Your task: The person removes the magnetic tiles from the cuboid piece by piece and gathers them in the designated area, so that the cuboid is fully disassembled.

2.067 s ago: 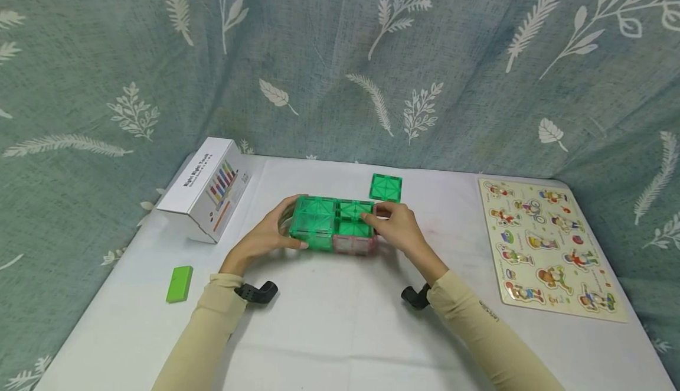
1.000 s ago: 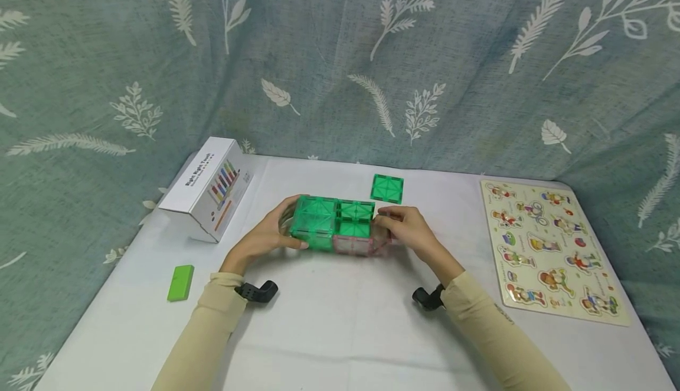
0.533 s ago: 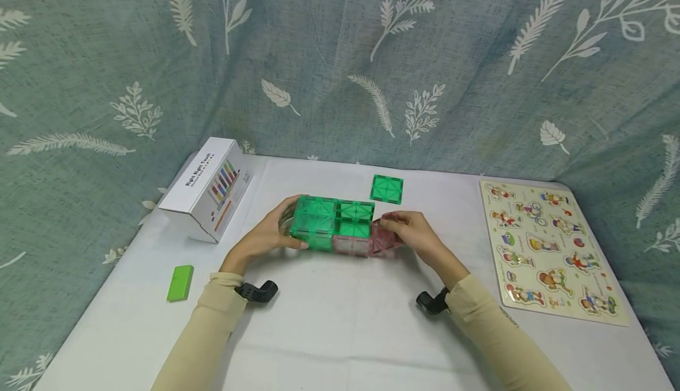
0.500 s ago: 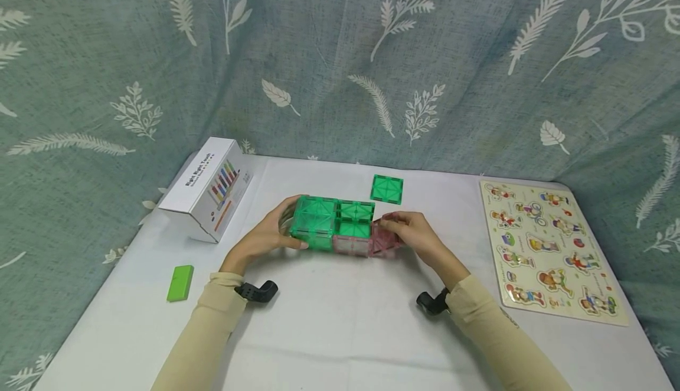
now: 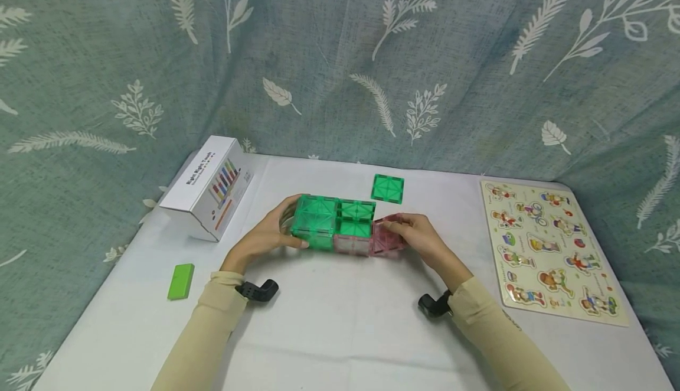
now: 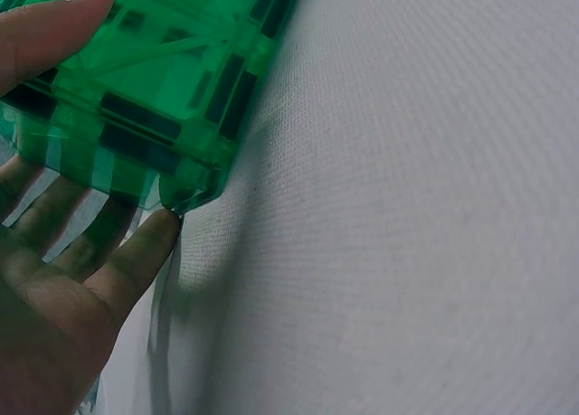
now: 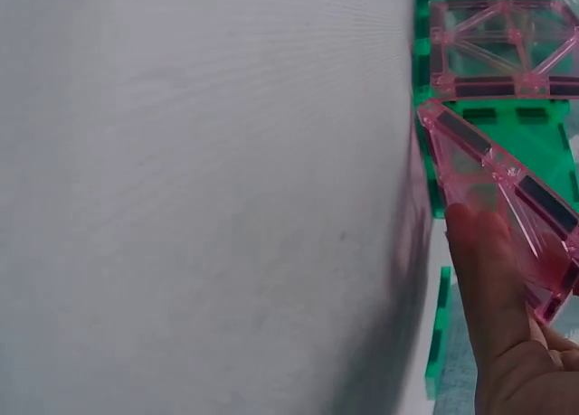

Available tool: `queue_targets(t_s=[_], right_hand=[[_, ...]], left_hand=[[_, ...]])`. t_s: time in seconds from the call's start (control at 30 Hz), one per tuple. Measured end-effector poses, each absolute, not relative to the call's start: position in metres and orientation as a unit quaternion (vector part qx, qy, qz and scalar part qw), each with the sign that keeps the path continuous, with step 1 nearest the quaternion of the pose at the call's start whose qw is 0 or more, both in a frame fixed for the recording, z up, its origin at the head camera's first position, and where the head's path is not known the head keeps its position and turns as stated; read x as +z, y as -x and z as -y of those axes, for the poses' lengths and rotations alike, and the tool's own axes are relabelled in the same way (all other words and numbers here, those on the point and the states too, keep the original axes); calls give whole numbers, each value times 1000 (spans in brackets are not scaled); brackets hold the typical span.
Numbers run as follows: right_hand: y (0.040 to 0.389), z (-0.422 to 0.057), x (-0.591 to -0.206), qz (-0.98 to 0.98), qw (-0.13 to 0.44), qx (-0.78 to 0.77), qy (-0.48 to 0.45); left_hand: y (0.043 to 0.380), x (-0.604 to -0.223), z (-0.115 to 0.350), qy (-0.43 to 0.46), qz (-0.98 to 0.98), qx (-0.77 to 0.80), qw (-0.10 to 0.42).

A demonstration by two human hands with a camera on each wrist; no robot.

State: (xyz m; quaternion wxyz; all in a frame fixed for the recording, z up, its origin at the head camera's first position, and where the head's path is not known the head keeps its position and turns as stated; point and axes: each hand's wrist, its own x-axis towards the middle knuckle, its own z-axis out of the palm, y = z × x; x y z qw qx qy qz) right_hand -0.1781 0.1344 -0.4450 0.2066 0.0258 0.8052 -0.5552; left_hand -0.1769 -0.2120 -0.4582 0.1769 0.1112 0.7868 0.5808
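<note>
A box-like build of translucent magnetic tiles (image 5: 315, 218) stands mid-table. Its left part is a green block; the right part looks open on top, showing green tiles inside, with a pink tile (image 5: 352, 245) at the front. Around the left end my left hand (image 5: 261, 242) holds the build, thumb at the front and fingers behind. Off the build's right end slants another pink magnetic tile (image 5: 386, 238), its near edge against the corner. My right hand (image 5: 423, 236) pinches that tile by its outer side. In the right wrist view the pinched tile (image 7: 470, 166) is angled away from the build.
Behind the build lies a loose green square tile (image 5: 388, 188). A white printed box (image 5: 204, 187) stands at the back left, and a light green block (image 5: 181, 282) lies nearer. A wooden picture puzzle board (image 5: 552, 252) rests on the right. A leaf-patterned curtain (image 5: 329, 54) backs the table.
The pink tile at the right end has swung outward, away from the build, as my right hand moved right and slightly nearer with it. My left hand and the build stay in place.
</note>
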Motion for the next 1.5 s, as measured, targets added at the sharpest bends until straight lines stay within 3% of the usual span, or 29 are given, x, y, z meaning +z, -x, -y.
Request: queue_targets(t_s=[0.47, 0.87, 1.0, 1.3, 1.5], right_hand=[[177, -147, -452, -784, 225, -578, -19], [182, -159, -447, -769, 206, -605, -16], [188, -167, -444, -758, 184, -623, -47], [207, -180, -422, -798, 67, -583, -136], [225, -195, -417, -772, 73, -613, -149]], left_hand=[[178, -458, 211, -108, -796, 568, 179], [177, -458, 213, -105, -791, 575, 183], [178, -458, 213, -106, -791, 574, 182], [178, -457, 212, -107, -792, 572, 184], [177, -457, 212, -106, -787, 579, 185]])
